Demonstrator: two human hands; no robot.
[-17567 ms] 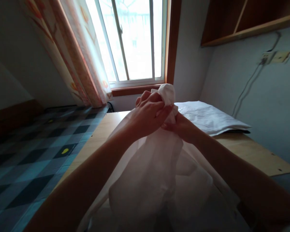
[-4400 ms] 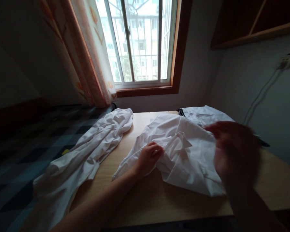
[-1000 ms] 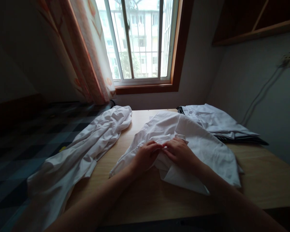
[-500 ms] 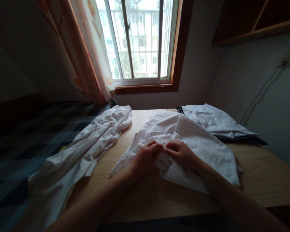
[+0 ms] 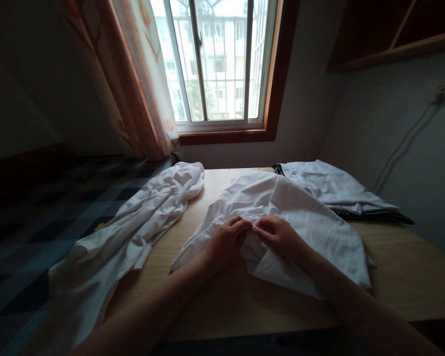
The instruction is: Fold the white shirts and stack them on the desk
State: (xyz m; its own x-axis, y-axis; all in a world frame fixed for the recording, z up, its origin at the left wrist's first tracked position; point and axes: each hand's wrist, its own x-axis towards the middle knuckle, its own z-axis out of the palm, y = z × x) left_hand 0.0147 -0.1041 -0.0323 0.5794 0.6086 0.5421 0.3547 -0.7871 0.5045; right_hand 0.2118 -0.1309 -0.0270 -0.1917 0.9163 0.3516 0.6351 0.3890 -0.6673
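A rumpled white garment, its kind not clear from its shape, is spread over the middle of the wooden table. At its near middle my left hand pinches a bit of the cloth between thumb and fingers. My right hand pinches the cloth right beside it, with the fingertips of both hands almost touching. Whatever small part lies between the fingertips is too small to make out. Loose folds of the garment hang in front of and below my right hand.
Another crumpled white garment lies along the left, from the table onto the checked bedding. Folded white clothing rests on dark striped cloth at the back right. Behind are a window, a curtain and a cable.
The whole view has shifted slightly to the right. Both hands keep their pinch on the white garment, with hardly any visible movement.
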